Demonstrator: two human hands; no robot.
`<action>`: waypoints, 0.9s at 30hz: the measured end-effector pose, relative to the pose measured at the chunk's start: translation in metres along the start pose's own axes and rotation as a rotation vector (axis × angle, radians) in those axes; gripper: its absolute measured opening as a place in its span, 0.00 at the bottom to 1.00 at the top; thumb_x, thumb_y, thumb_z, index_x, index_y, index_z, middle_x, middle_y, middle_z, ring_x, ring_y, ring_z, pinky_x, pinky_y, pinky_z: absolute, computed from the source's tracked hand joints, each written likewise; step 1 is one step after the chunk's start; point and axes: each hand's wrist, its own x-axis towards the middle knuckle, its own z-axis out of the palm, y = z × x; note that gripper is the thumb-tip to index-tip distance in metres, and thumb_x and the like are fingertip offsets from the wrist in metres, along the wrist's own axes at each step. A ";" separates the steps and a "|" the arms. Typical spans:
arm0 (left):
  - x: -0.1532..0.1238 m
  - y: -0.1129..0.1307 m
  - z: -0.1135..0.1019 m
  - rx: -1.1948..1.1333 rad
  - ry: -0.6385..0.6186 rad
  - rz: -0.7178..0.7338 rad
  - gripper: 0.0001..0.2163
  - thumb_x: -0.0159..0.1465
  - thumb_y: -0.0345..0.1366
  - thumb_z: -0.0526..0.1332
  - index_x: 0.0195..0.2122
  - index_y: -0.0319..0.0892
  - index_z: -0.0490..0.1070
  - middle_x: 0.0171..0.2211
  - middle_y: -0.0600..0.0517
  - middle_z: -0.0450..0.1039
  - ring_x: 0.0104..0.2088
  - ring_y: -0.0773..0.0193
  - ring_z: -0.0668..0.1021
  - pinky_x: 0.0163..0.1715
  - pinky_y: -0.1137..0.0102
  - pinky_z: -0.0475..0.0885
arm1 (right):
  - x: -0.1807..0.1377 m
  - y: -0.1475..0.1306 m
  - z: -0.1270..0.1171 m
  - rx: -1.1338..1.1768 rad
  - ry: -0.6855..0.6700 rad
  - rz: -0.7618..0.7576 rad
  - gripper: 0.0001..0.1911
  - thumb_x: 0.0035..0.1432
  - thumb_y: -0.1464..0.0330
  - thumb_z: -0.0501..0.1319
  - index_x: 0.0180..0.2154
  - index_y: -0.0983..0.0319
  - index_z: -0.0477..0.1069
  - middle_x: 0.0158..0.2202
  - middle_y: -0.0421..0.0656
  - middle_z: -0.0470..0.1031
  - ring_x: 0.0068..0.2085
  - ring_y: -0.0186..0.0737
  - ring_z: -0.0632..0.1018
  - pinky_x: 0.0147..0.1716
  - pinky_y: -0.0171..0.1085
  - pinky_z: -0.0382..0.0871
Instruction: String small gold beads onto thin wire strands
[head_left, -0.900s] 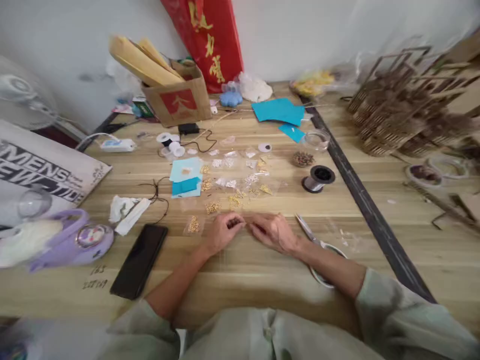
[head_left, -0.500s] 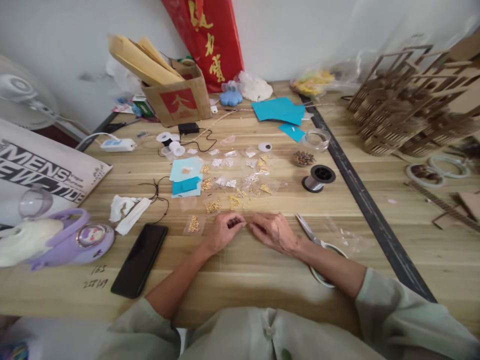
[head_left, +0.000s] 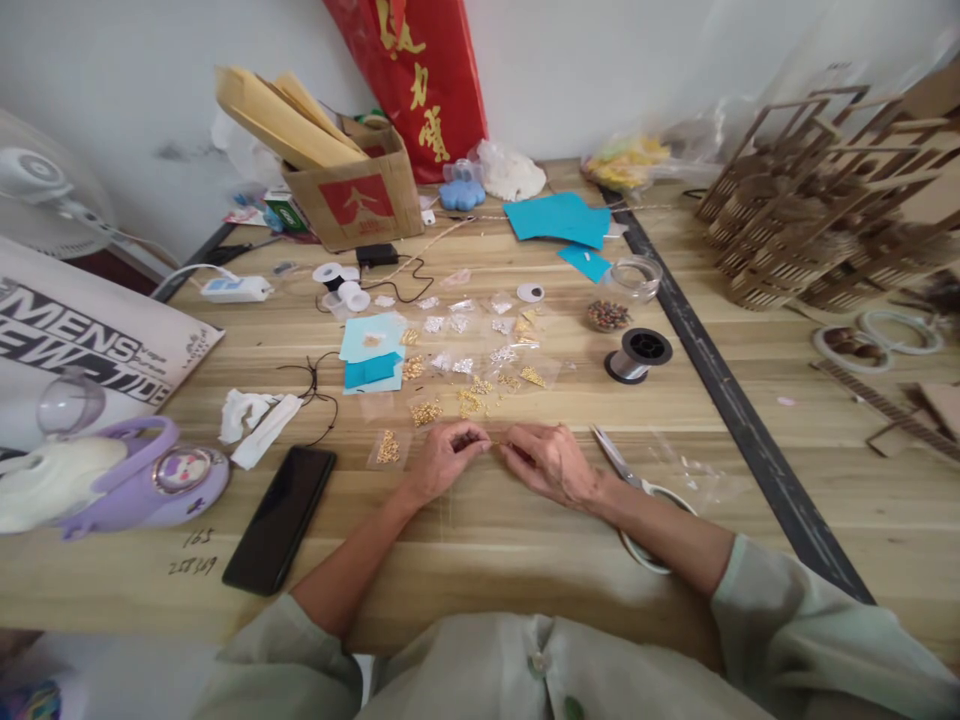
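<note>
Both of my hands rest on the wooden table point(head_left: 525, 560), fingertips almost meeting. My left hand point(head_left: 441, 462) is curled shut around small dark beads point(head_left: 466, 439). My right hand point(head_left: 547, 462) is pinched shut on something thin I cannot make out, pointing toward the left hand. Just beyond them lie several small clear bags of gold beads point(head_left: 465, 385), and one bag point(head_left: 388, 447) sits to the left of my left hand.
Scissors point(head_left: 616, 462) lie right of my right hand. A black phone point(head_left: 280, 518) and purple bottle point(head_left: 161, 480) are at left. A wire spool point(head_left: 639, 355), bead dish point(head_left: 607, 316), blue paper point(head_left: 559, 222), cardboard box point(head_left: 352, 195) and wooden lattice pieces point(head_left: 817, 210) stand farther back.
My hands stay almost where they were; the fingertips have shifted slightly as they work at the small beads. The view has steadied.
</note>
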 end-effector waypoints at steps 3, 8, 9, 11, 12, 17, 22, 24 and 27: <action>0.000 0.000 0.000 0.003 0.000 0.009 0.04 0.60 0.31 0.61 0.28 0.39 0.73 0.26 0.54 0.74 0.27 0.69 0.73 0.30 0.75 0.67 | -0.001 0.001 0.001 -0.023 -0.014 0.002 0.09 0.63 0.70 0.53 0.30 0.62 0.65 0.24 0.40 0.70 0.25 0.32 0.67 0.26 0.34 0.49; 0.001 0.000 0.000 -0.004 0.001 0.016 0.05 0.59 0.32 0.61 0.27 0.39 0.73 0.25 0.54 0.74 0.27 0.69 0.73 0.29 0.75 0.67 | -0.001 0.003 0.002 -0.032 -0.036 0.006 0.10 0.64 0.69 0.52 0.29 0.62 0.64 0.24 0.40 0.70 0.24 0.32 0.67 0.26 0.34 0.49; 0.001 0.000 0.000 -0.004 0.002 0.015 0.05 0.60 0.32 0.61 0.28 0.39 0.73 0.25 0.54 0.74 0.27 0.69 0.73 0.29 0.75 0.67 | -0.001 0.002 0.002 -0.030 -0.037 0.005 0.10 0.64 0.69 0.52 0.29 0.62 0.64 0.24 0.40 0.70 0.24 0.32 0.67 0.26 0.34 0.49; 0.001 0.000 0.001 -0.003 0.002 0.013 0.04 0.60 0.32 0.61 0.28 0.39 0.73 0.26 0.54 0.75 0.27 0.69 0.73 0.29 0.75 0.67 | 0.000 0.002 0.001 -0.027 -0.037 0.006 0.10 0.64 0.69 0.52 0.29 0.62 0.64 0.24 0.39 0.70 0.25 0.32 0.67 0.26 0.34 0.49; 0.001 0.000 0.001 -0.002 0.001 0.012 0.04 0.60 0.32 0.61 0.28 0.39 0.73 0.26 0.54 0.75 0.27 0.69 0.73 0.29 0.75 0.67 | 0.000 0.002 0.001 -0.026 -0.037 0.007 0.10 0.64 0.69 0.52 0.29 0.62 0.64 0.24 0.39 0.70 0.25 0.32 0.67 0.26 0.34 0.49; 0.001 -0.001 0.001 -0.011 -0.006 0.011 0.05 0.60 0.33 0.61 0.28 0.39 0.73 0.25 0.53 0.74 0.27 0.69 0.73 0.28 0.75 0.67 | 0.001 0.000 0.000 -0.017 -0.042 0.005 0.10 0.63 0.70 0.52 0.29 0.62 0.64 0.24 0.40 0.70 0.25 0.32 0.67 0.26 0.34 0.48; 0.000 -0.001 0.001 -0.008 -0.015 0.013 0.05 0.60 0.34 0.61 0.28 0.39 0.73 0.26 0.53 0.75 0.28 0.68 0.73 0.30 0.75 0.68 | 0.001 0.000 0.000 -0.016 -0.056 0.012 0.10 0.63 0.70 0.52 0.29 0.62 0.65 0.25 0.40 0.70 0.25 0.33 0.68 0.26 0.34 0.48; 0.000 -0.001 0.001 -0.003 -0.013 0.016 0.05 0.60 0.34 0.61 0.29 0.39 0.73 0.26 0.53 0.75 0.28 0.68 0.73 0.30 0.75 0.68 | 0.001 0.000 -0.001 -0.012 -0.059 0.009 0.09 0.63 0.70 0.52 0.29 0.62 0.65 0.25 0.40 0.70 0.25 0.33 0.68 0.26 0.34 0.49; 0.000 0.000 0.000 0.003 -0.012 0.019 0.05 0.60 0.34 0.61 0.28 0.39 0.73 0.26 0.53 0.75 0.27 0.68 0.73 0.29 0.75 0.67 | 0.001 0.001 0.000 -0.011 -0.059 0.002 0.09 0.63 0.70 0.52 0.30 0.62 0.65 0.25 0.40 0.71 0.25 0.33 0.68 0.27 0.34 0.49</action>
